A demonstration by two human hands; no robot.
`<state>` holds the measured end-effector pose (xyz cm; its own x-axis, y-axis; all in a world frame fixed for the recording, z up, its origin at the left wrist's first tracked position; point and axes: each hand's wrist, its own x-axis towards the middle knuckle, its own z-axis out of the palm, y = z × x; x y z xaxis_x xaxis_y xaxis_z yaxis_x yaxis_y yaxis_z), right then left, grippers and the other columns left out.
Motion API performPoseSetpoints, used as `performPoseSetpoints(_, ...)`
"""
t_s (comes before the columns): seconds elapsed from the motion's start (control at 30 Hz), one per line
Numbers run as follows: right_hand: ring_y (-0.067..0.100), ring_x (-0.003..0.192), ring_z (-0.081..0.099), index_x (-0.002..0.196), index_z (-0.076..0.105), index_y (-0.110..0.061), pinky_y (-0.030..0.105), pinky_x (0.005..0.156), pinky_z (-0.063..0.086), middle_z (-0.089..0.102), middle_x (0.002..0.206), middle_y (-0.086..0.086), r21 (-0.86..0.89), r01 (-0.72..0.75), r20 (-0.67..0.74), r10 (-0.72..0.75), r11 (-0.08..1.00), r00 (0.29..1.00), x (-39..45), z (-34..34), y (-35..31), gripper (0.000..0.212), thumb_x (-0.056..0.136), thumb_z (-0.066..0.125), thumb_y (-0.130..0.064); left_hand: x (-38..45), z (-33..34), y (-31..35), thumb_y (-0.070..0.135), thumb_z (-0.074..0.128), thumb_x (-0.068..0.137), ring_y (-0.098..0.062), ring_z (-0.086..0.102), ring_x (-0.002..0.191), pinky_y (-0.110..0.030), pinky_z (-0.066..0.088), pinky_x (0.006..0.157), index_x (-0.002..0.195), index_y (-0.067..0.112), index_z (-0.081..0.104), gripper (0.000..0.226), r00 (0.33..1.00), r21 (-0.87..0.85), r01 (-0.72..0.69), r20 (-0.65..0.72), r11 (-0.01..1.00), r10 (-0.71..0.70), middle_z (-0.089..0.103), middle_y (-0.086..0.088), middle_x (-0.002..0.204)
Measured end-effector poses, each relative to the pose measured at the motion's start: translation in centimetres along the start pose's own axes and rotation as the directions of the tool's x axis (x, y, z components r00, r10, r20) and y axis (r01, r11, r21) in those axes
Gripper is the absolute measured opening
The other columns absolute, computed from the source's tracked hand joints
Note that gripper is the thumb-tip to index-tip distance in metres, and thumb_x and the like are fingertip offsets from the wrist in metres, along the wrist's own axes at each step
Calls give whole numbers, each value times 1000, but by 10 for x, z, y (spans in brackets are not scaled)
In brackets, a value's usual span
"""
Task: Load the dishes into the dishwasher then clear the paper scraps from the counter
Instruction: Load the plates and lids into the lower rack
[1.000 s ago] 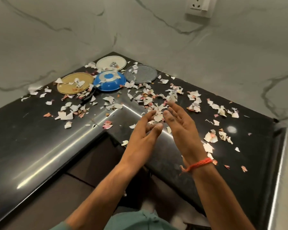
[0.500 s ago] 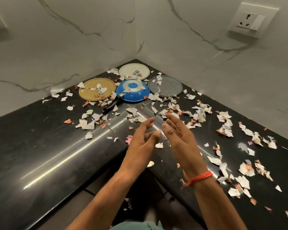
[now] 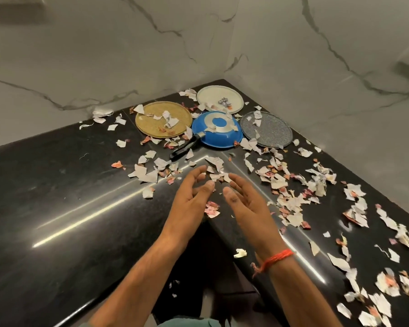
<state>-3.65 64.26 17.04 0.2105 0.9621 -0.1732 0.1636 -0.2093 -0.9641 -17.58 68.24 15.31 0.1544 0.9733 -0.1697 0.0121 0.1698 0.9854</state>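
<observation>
- The counter is black, glossy and L-shaped; its inner corner sits just under my hands.
- At about 11 o'clock from my hands lies the gold plate with a few scraps on it.
- At 12 o'clock, the blue pan lies bottom up, its black handle pointing toward 7 o'clock; scraps lie on it too.
- Behind the pan, in the wall corner, is the white plate; at 1 o'clock is the grey plate, just beside the pan.
- My left hand holds nothing: fingers loosely spread, palm facing right.
- My right hand holds nothing either: fingers straight, palm facing left, an orange thread round the wrist.
- My hands are near each other, not touching, above the counter's edge.
- Paper scraps cover the counter from 10 o'clock round to 4 o'clock, thickest on the right.
</observation>
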Motion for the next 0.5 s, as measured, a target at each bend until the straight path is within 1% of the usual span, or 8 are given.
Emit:
performPoseSetpoints(0.07,4,129,52,133,55,-48,41,113,43,55,138,-18,-27,-1,33,2,1000,999,9,9,3,37,98,62,-37,3,-9,-5,35,57,103,16,57,109,-27,51,98,140,46,52,40,999,3,21,-32,1000,-21,53,16,137)
performPoseSetpoints(0.13,6,129,53,128,53,-54,42,111,45,55,140,-15,-53,6,69,-2,999,998,19,19,6,34,98,62,-38,5,-19,-11,36,57,103,9,56,117,-34,49,107,141,46,51,40,997,-1,53,-62,999,-53,53,15,138)
performPoseSetpoints(0.17,7,130,52,129,53,-54,42,110,46,53,142,-13,-73,9,82,-3,997,997,22,22,9,35,98,61,-40,7,-23,-13,36,57,103,4,55,121,-37,48,109,140,46,52,39,995,-3,69,-73,998,-69,53,15,138)
performPoseSetpoints(0.23,10,134,50,138,52,-45,40,110,46,50,147,-9,-127,5,100,8,992,995,29,30,14,41,99,61,-39,12,-30,-19,37,57,102,-2,55,125,-42,47,111,140,47,52,39,992,-6,92,-91,996,-92,53,15,138)
performPoseSetpoints(0.3,11,135,48,146,48,-36,37,109,46,48,150,-8,-192,6,117,17,981,993,36,34,19,48,99,60,-38,19,-35,-25,37,57,102,-5,57,125,-43,46,112,141,46,52,40,989,-12,112,-97,994,-113,54,14,138)
performPoseSetpoints(0.37,10,135,47,148,46,-35,35,108,47,47,151,-9,-240,10,130,22,971,991,43,36,21,51,99,59,-41,27,-37,-28,37,57,102,-7,57,126,-45,46,112,142,44,51,41,987,-12,131,-93,991,-131,54,12,138)
performPoseSetpoints(0.4,10,133,48,147,46,-36,37,109,47,47,150,-11,-252,8,123,23,968,992,47,35,22,51,98,59,-43,31,-36,-29,37,57,103,-8,57,126,-45,46,112,143,43,51,41,987,-11,135,-91,991,-136,54,11,137)
performPoseSetpoints(0.5,3,122,49,146,47,-39,40,108,48,48,147,-15,-257,-13,93,38,966,995,58,31,21,49,98,59,-43,41,-33,-31,36,56,103,-10,56,127,-45,45,112,143,41,50,41,987,-22,137,-85,990,-139,54,11,136)
